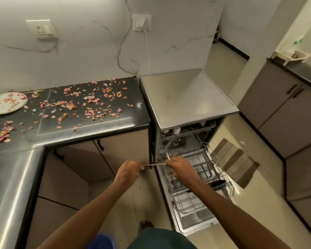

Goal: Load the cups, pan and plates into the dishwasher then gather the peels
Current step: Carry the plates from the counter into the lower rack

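Observation:
A thin pale plate (153, 164), seen edge-on, spans the gap between my hands over the near left corner of the pulled-out lower rack (196, 178). My left hand (127, 173) pinches its left end. My right hand (178, 166) grips its right end, and a pale sliver sticks up above those fingers. A dark pan (218, 184) lies in the rack at the right. White cups (176, 131) show in the upper rack of the open dishwasher (187, 97). Another plate (6, 103) with peels on it sits far left on the counter. Pink and orange peels (90, 103) are scattered over the black counter.
The dishwasher door (192, 220) lies open and flat over the floor in front of me. A striped mat (235, 162) is on the floor to its right. Cabinets (280, 112) line the right side. A cord (147, 51) hangs from a wall socket.

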The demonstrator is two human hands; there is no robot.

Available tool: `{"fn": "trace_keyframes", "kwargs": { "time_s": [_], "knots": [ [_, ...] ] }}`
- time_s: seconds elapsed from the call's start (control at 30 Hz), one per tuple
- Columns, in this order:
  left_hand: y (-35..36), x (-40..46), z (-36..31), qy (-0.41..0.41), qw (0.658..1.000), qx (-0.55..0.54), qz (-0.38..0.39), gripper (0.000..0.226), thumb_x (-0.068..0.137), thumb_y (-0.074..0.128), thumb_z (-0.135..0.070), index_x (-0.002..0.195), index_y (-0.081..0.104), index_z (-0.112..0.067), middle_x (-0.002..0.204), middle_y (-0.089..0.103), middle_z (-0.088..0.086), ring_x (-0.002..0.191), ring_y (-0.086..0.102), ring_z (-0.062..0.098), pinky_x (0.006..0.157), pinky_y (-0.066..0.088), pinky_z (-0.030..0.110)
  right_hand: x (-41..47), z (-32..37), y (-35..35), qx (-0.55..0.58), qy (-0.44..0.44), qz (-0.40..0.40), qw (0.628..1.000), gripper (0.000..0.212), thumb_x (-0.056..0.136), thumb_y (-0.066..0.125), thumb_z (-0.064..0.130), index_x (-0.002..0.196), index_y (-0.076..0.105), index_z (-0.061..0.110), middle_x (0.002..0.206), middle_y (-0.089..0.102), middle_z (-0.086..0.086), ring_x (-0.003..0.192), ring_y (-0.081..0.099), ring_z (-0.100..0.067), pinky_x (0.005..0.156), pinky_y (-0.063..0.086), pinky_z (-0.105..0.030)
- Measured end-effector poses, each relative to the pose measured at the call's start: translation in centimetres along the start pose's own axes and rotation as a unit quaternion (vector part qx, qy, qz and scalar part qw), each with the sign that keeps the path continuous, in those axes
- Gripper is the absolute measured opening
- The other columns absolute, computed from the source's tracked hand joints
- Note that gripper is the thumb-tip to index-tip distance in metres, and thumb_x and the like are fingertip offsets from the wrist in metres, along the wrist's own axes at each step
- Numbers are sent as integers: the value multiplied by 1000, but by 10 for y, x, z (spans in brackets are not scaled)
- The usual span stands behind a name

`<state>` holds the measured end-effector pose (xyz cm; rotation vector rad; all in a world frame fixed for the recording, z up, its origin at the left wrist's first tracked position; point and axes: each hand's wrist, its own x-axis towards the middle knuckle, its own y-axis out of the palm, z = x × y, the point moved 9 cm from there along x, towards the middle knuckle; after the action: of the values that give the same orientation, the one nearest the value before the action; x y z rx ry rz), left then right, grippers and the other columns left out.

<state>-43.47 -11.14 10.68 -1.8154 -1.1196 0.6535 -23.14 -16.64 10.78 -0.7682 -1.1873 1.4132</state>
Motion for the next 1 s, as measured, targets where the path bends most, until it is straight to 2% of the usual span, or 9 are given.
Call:
{"fn": "trace_keyframes", "kwargs": {
  "time_s": [0.17, 0.3, 0.4, 0.53, 0.6, 0.7, 0.87, 0.93, 1.0],
  "knots": [
    [18, -35, -55, 89, 996, 10, -28, 7, 87, 72, -10, 89, 79, -13, 81, 74, 8, 74, 69, 29, 67, 53, 34, -61, -11, -18, 0, 42, 5, 999, 31, 80, 78, 7, 106, 73, 22, 93, 69, 0, 83, 63, -17, 72, 58, -36],
    [40, -60, -92, 110, 994, -7, -17, 10, 87, 71, -4, 89, 76, -12, 79, 72, 7, 69, 67, 25, 63, 56, 35, -112, -22, -27, 7, 77, -3, 997, 35, 77, 75, 0, 106, 77, 20, 92, 72, 0, 83, 64, -19, 73, 55, -34],
    [59, -70, -116, 120, 993, -4, -17, 11, 84, 71, -1, 87, 77, -11, 80, 72, 9, 70, 67, 28, 64, 56, 37, -143, -38, -31, 12, 104, -8, 994, 36, 78, 73, -5, 105, 76, 19, 90, 71, -2, 81, 63, -20, 69, 50, -29],
    [89, -70, -143, 94, 995, -11, -12, 10, 84, 72, -2, 84, 77, -10, 78, 72, 10, 70, 67, 28, 65, 50, 32, -173, -63, -38, 17, 141, -14, 990, 44, 72, 74, -11, 107, 77, 16, 86, 69, -4, 78, 63, -24, 64, 54, -36],
    [103, -67, -162, 83, 996, -29, -6, 13, 80, 73, 3, 81, 77, -10, 75, 71, 8, 67, 66, 27, 63, 47, 29, -187, -80, -39, 24, 150, -10, 988, 46, 71, 75, -12, 108, 77, 16, 86, 70, -5, 78, 63, -23, 64, 51, -33],
    [124, -51, -186, 56, 996, -70, -12, 14, 84, 71, 2, 79, 77, -10, 75, 72, 5, 69, 66, 21, 64, 52, 33, -199, -122, -39, 35, 178, -8, 983, 49, 71, 67, -14, 107, 77, 17, 88, 68, -3, 80, 63, -24, 65, 41, -25],
    [163, -8, -227, -33, 985, -164, -41, 12, 85, 77, -8, 93, 81, -16, 84, 73, -6, 76, 66, 6, 72, 55, 28, -216, -202, -48, 84, 199, -29, 976, 28, 91, 67, 3, 108, 77, 24, 92, 70, 4, 85, 61, -16, 70, 39, -18],
    [179, 9, -249, -59, 980, -187, -45, 15, 84, 78, -7, 94, 81, -18, 85, 72, -13, 78, 65, 0, 74, 55, 24, -220, -234, -63, 113, 194, -66, 972, 30, 87, 70, -2, 105, 78, 21, 90, 71, 2, 82, 62, -16, 69, 41, -19],
    [204, 27, -264, -91, 975, -199, -40, 16, 84, 77, -7, 95, 81, -18, 85, 69, -18, 78, 64, -3, 75, 54, 21, -220, -269, -69, 132, 210, -70, 966, 36, 83, 69, -8, 104, 78, 19, 91, 73, -1, 82, 64, -19, 71, 50, -26]
  ]
}}
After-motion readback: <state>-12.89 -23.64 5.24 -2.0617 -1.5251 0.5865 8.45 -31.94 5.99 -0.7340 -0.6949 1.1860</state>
